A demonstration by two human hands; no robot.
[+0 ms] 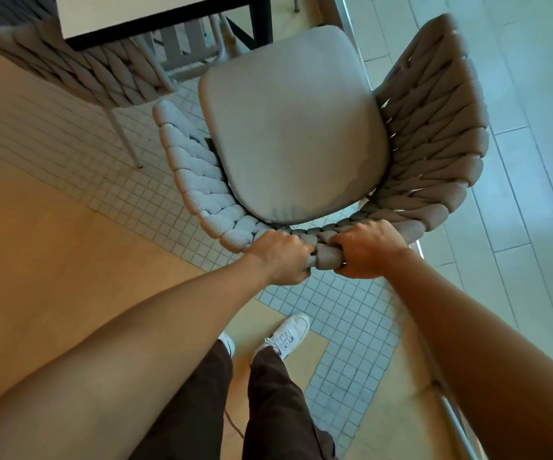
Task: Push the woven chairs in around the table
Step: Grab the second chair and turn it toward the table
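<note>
While my feet stand on the tiled floor, I have both hands wrapped tight round the top rail of the woven chair, left hand and right hand close together at the middle of its back. I judge the rail the right hold: thick, padded rope that gives a little without slipping, over what I take for a stiff, fairly light frame. The seat cushion lies loose-looking and bare. Farther off, its front sits just short of the tabletop, with a second woven chair far left, already tucked under.
</note>
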